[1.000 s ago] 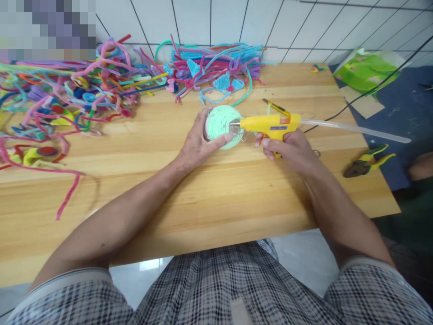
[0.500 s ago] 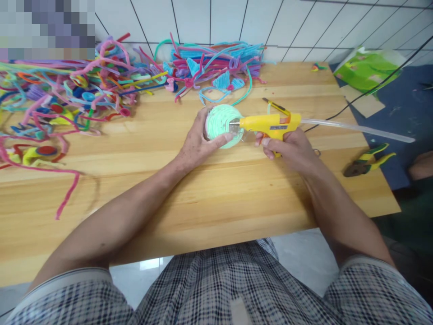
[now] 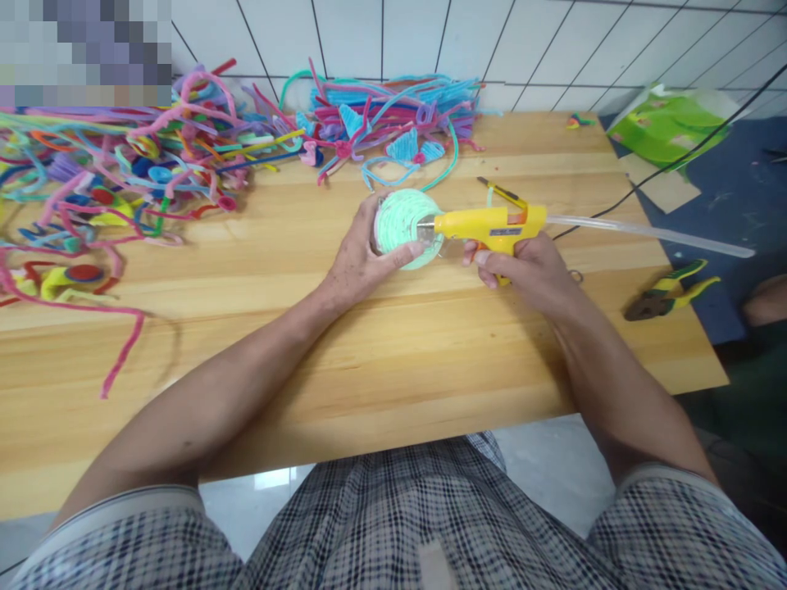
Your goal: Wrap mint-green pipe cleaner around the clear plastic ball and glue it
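Observation:
My left hand (image 3: 364, 252) is wrapped round a mint-green round piece (image 3: 402, 215) coiled from fuzzy pipe cleaner, with the thumb across its near side. A small bare patch shows near its right side. In my right hand (image 3: 522, 266) is a yellow hot glue gun (image 3: 476, 221), its metal nozzle pointing left at that patch; I cannot tell whether it touches. A long clear glue stick (image 3: 652, 233) juts out of the gun's back. Just behind the gun lies a yellow utility knife (image 3: 504, 193).
Pipe cleaners (image 3: 393, 106) in many colours are heaped along the back and left. Yellow-handled pliers (image 3: 670, 295) lie on the wooden table's (image 3: 399, 352) right side. A black cord (image 3: 670, 168) and a green bag (image 3: 670, 119) are at the right, near part of another person's arm (image 3: 768, 299).

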`<state>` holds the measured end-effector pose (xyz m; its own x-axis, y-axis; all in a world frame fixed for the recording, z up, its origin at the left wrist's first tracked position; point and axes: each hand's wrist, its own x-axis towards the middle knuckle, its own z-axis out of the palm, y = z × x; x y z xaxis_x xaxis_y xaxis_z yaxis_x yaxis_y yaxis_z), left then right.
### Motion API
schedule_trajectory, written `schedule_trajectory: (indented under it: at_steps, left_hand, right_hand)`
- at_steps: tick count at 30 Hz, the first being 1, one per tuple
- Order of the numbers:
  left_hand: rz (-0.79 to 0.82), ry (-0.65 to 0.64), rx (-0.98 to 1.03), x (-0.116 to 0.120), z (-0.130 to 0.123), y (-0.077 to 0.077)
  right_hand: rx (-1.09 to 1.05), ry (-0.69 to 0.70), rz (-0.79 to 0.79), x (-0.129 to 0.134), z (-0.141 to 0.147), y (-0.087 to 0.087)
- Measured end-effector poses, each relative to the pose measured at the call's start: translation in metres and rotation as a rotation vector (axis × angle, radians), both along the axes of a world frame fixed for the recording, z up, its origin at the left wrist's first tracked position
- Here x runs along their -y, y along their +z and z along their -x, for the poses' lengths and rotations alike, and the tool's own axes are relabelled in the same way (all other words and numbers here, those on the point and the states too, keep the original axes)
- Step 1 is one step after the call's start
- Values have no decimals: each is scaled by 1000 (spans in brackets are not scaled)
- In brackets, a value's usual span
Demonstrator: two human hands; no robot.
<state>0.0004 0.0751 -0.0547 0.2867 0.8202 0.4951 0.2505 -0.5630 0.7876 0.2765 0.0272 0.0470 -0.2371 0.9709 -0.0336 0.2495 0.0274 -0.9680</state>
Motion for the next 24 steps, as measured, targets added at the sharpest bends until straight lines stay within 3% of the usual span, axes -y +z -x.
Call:
schedule_trajectory:
  at_steps: [14, 24]
  left_hand:
    - [13, 5, 0, 0, -1, 0]
    - [54, -24, 35, 2, -1, 4]
  right_hand:
    - [-83, -25, 14, -1, 0, -8]
    - [-32, -35, 47, 1, 3, 0]
